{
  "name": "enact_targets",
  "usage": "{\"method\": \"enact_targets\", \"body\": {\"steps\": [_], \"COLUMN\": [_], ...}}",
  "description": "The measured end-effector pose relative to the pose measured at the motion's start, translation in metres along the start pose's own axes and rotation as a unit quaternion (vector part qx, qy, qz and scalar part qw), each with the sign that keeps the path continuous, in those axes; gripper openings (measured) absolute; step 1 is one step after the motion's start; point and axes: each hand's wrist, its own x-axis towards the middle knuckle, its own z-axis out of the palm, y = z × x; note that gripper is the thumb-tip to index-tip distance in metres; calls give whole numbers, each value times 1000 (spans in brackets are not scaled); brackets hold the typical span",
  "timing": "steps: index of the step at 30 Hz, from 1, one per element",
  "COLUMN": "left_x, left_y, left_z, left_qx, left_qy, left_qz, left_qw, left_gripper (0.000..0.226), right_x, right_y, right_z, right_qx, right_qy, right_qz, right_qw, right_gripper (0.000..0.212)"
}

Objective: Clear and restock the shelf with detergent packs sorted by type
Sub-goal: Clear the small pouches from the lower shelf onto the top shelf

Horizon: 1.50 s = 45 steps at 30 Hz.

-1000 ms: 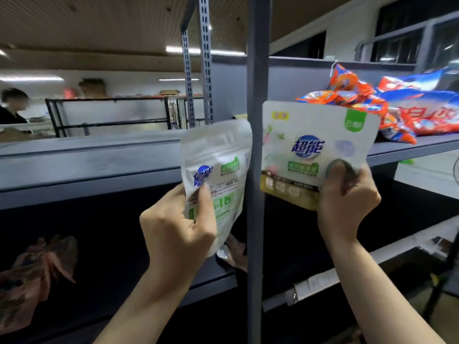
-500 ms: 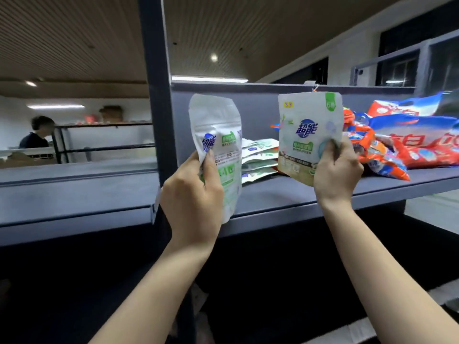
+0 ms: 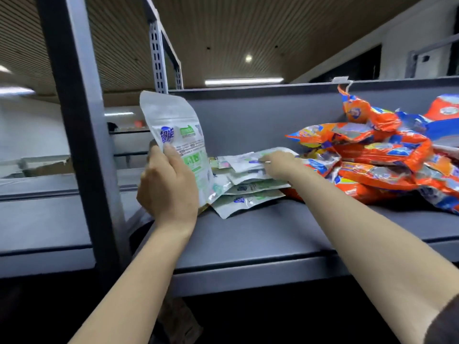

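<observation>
My left hand [image 3: 169, 192] grips a white-and-green detergent pouch [image 3: 176, 125] upright at the left end of the grey shelf [image 3: 248, 247]. My right hand [image 3: 280, 165] reaches over a stack of the same white pouches [image 3: 248, 199] lying flat on the shelf. It still holds the right edge of a white pouch [image 3: 246, 158] that lies on top of the stack. A pile of orange-and-blue detergent packs [image 3: 372, 155] lies right of the stack and touches it.
A grey upright post [image 3: 82, 120] stands just left of my left hand. The shelf's back panel [image 3: 248, 115] rises behind the pouches. A bare strip of shelf runs along the front edge. Below the shelf it is dark.
My right hand has carried its pouch down and forward onto the stack of white pouches. My left hand has stayed up with its pouch. The view has moved closer to the shelf.
</observation>
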Motion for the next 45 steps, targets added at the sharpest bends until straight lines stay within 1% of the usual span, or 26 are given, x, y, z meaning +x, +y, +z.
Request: {"method": "enact_targets", "body": {"steps": [1,3,5,7,8,9,10,11,12,13,14,15,16,17,18,19,21,25,28,34,41,45], "left_x": [3,12,22,35,40,43,44,41,37,31,27,24,23,23,24,24,26,24,21,8,-24,-40], "left_y": [4,10,11,13,14,15,15,15,12,9,6,5,4,5,5,7,5,1,3,5,3,-2], "left_z": [11,36,67,103,120,136,152,165,176,183,186,184,181,177,174,170,162,143,126,89,31,-7], "left_qx": [10,26,20,16,41,80,126,178,219,242,249,230,193,157,136,131,144,168,176,195,173,159], "left_qy": [8,29,44,44,39,8,-80,-193,-304,-391,-450,-475,-469,-441,-415,-399,-384,-385,-373,-364,-326,-324], "left_qz": [3,32,88,144,169,189,199,204,196,171,139,116,102,95,93,96,108,99,100,118,136,152], "left_qw": [1000,999,995,988,984,979,968,943,906,872,846,842,856,878,895,903,906,902,905,903,919,920], "left_gripper": [35,35,33,30,30,31,35,39,44,50,54,51,42,32,29,34,40,41,43,38,34,32], "right_x": [1,1,-4,-10,-12,-15,-17,-20,-23,-27,-30,-32,-35,-37,-37,-38,-40,-49,-61,-100,-155,-182], "right_y": [4,11,16,22,25,28,31,32,33,33,34,35,35,34,35,35,33,28,23,18,14,0], "right_z": [2,5,5,6,6,6,6,5,5,3,3,1,0,-1,-2,-2,-3,-5,-10,-20,-19,-20], "right_qx": [19,50,64,75,81,84,88,92,96,101,106,108,111,112,115,117,121,134,136,115,114,119], "right_qy": [-21,0,-1,-12,-15,-13,-9,-5,-2,-1,0,-1,-4,-6,-5,-5,-4,16,32,62,100,91], "right_qz": [-6,-27,-45,-53,-54,-55,-56,-57,-58,-58,-57,-54,-51,-48,-47,-46,-41,-34,-31,-20,-39,-58], "right_qw": [1000,998,997,996,995,995,995,994,994,993,993,993,993,992,992,992,992,990,990,991,988,987], "right_gripper": [45,44,45,50,52,53,54,54,55,55,56,56,56,56,56,57,59,60,58,52,45,46]}}
